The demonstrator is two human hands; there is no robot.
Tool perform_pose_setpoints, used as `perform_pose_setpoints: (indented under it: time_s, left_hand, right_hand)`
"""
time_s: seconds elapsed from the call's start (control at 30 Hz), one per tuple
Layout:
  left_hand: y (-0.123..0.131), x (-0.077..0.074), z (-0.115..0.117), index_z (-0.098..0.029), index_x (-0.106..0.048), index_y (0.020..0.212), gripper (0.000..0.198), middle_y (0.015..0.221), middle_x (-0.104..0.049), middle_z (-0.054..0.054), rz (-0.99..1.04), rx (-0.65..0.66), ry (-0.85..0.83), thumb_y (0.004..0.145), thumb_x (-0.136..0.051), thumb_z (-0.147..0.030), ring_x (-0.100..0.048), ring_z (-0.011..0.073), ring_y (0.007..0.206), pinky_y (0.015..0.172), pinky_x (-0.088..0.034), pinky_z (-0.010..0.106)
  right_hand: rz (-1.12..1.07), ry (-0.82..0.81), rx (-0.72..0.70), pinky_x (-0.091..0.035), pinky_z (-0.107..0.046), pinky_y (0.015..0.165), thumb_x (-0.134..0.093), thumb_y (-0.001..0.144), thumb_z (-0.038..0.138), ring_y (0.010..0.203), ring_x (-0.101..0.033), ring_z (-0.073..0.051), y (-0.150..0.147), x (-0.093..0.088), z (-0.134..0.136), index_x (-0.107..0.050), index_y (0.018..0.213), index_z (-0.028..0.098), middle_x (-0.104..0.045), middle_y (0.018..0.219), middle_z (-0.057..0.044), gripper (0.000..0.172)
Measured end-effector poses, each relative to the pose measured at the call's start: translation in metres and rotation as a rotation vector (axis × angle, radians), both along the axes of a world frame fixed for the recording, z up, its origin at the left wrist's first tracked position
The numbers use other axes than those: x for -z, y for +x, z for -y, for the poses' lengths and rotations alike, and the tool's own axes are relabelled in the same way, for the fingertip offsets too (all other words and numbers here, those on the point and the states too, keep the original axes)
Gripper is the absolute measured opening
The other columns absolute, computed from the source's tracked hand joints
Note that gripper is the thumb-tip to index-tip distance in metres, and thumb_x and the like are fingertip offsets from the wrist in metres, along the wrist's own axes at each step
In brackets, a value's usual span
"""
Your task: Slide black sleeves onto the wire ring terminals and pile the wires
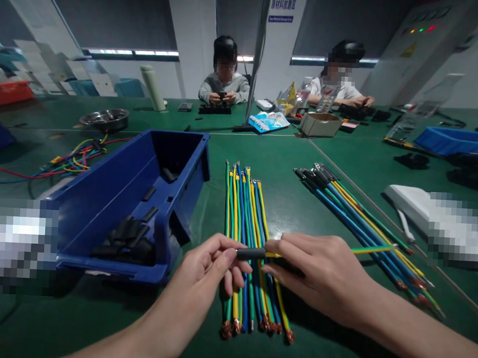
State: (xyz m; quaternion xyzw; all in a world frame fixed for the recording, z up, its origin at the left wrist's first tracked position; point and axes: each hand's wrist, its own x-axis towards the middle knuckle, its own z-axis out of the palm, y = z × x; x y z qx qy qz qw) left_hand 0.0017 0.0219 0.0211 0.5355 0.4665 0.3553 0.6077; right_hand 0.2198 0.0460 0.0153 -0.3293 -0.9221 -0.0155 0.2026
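Observation:
My left hand [208, 265] pinches a short black sleeve [251, 253] between thumb and fingers. My right hand [318, 271] is closed on a yellow-green wire [373, 249] whose end goes into that sleeve. Both hands hover over a row of several blue, yellow and green wires [245, 216] with bare copper ends, lying flat on the green table [288, 155]. A second bundle of wires [353, 211] with black sleeves at the far ends lies to the right.
A blue bin [114, 194] holding black sleeves sits at the left. Loose coloured wires [69, 162], a steel bowl [104, 119], a cardboard box [320, 124], a blue tray [453, 141] and a white device [411, 207] lie around. Two other people sit at the far side.

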Motion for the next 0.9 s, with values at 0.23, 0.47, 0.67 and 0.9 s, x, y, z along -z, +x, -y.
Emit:
perform_pose_setpoints:
  time_s: [0.23,0.47,0.67,0.9]
  left_hand:
    - [0.0003,0.0042,-0.0011,-0.014,-0.065,0.097,0.025,0.072,-0.064,0.001,-0.030,-0.011,-0.006,0.093,-0.050,-0.034,-0.053,0.0113,0.061,0.062,-0.044,0.022]
    - [-0.0019,0.0053,0.0001,-0.017,-0.068,0.101,0.026,0.076,-0.067,0.000,-0.072,-0.011,-0.001,0.095,-0.049,-0.034,-0.056,0.0113,0.065,0.066,-0.046,0.021]
    - [-0.0017,0.0049,0.0017,-0.018,-0.068,0.104,0.026,0.079,-0.069,0.001,-0.061,-0.026,-0.012,0.094,-0.049,-0.034,-0.058,0.0107,0.065,0.067,-0.048,0.021]
    - [0.0029,0.0084,-0.0007,-0.016,-0.061,0.103,0.022,0.070,-0.067,0.000,-0.010,-0.094,-0.031,0.091,-0.055,-0.033,-0.061,0.0111,0.061,0.062,-0.050,0.021]
  right_hand:
    - [-0.007,0.085,-0.003,-0.027,-0.028,0.048,-0.045,0.098,0.029,0.052,-0.051,-0.010,0.0025,-0.0021,-0.0008,-0.062,0.105,0.019,-0.056,0.064,0.003,0.020]
    - [-0.012,-0.003,-0.035,-0.028,-0.027,0.049,-0.043,0.098,0.024,0.052,-0.049,-0.009,0.0037,0.0011,-0.0007,-0.063,0.108,0.019,-0.054,0.065,0.003,0.022]
    - [-0.007,0.020,-0.032,-0.027,-0.029,0.048,-0.043,0.099,0.025,0.051,-0.048,-0.010,0.0037,0.0005,-0.0013,-0.063,0.107,0.019,-0.052,0.065,0.004,0.022]
    - [-0.015,0.100,-0.026,-0.024,-0.030,0.046,-0.046,0.099,0.029,0.050,-0.046,-0.011,0.0057,0.0002,-0.0051,-0.063,0.109,0.022,-0.049,0.062,0.005,0.021]
